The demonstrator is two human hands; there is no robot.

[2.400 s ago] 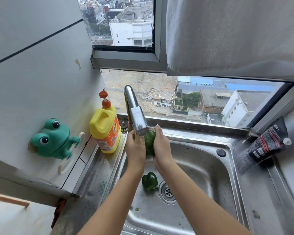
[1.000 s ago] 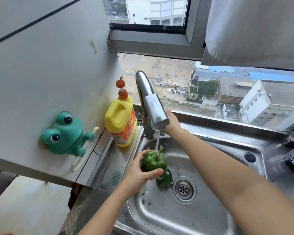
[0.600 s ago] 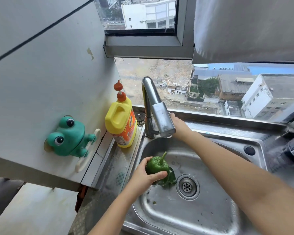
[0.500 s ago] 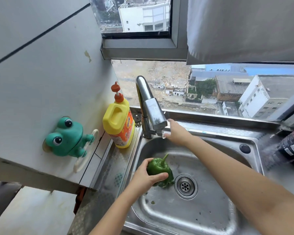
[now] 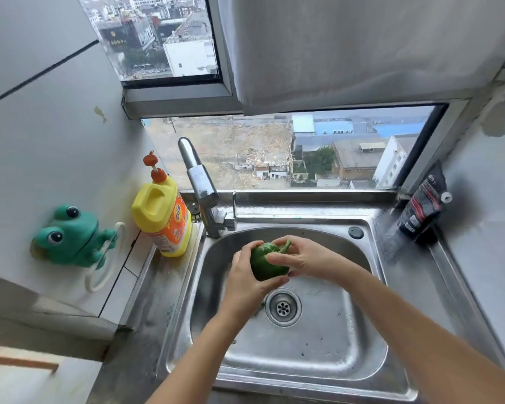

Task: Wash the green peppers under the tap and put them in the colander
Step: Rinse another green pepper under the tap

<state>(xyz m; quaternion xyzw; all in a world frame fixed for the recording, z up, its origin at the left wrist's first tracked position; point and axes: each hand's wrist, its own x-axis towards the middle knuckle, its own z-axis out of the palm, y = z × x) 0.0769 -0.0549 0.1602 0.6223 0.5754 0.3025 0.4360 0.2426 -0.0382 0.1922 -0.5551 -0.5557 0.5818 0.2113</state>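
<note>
Our left hand (image 5: 245, 287) holds the green pepper (image 5: 264, 265) from the left side. The fingers curl over its top and the thumb goes under it. The pepper is up in the air over the sink (image 5: 333, 351), between our two hands, near the back of the bowl. Its stem points up and to the right. Our right hand (image 5: 306, 258) holds the pepper from the right side. Its fingers lie across the front of the pepper and its thumb is up by the stem.

Far on the left, a green frog toy (image 5: 70, 237) sticks to the wall. Next to it, a yellow bottle (image 5: 161, 220) with an orange top stands on the edge by the sink. The tap (image 5: 200, 185) comes next, behind the sink at its left back corner. The pepper is lower than the tap and a bit to its right. The round drain (image 5: 283, 307) sits in the sink floor, just below our hands. Far on the right, a black pouch (image 5: 423, 205) leans in the corner by the window (image 5: 245, 153).
</note>
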